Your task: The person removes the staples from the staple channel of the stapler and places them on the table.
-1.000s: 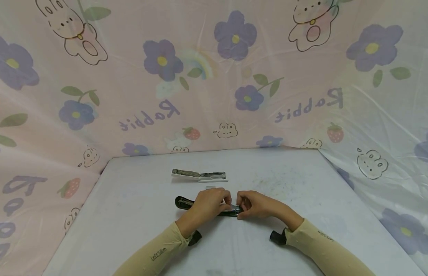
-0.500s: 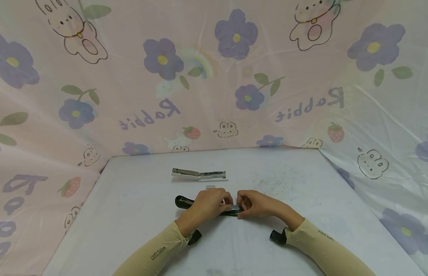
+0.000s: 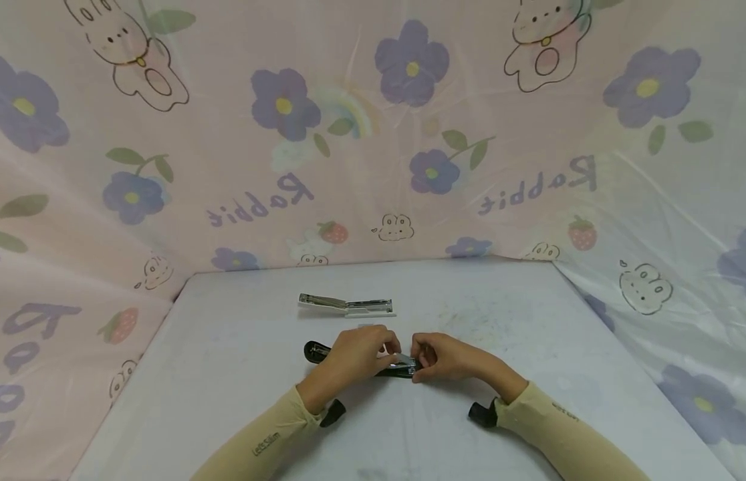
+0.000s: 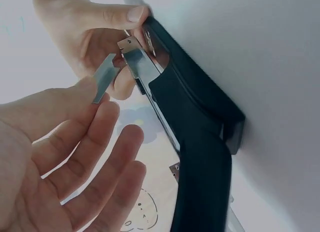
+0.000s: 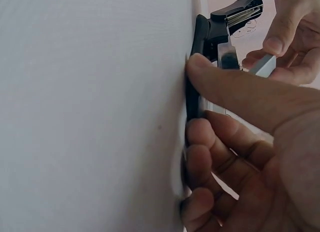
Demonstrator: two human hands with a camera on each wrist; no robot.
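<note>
A black stapler lies opened out on the table, its metal staple channel exposed in the left wrist view. My right hand grips its front end, thumb on one side and curled fingers below. Between thumb and fingertips, my left hand pinches a silvery strip of staples. In the left wrist view the strip is tilted and apart from the channel, close to its front end. The right wrist view shows the same strip just past my right thumb.
Behind the black stapler lies a white stapler, also opened out. A small grey piece shows partly behind my left hand. The white table ends at a patterned curtain at the back and sides.
My left hand and forearm have shifted slightly left, and the strip of staples now tilts up over the channel. My right hand keeps its grip on the stapler; the white stapler stays put.
</note>
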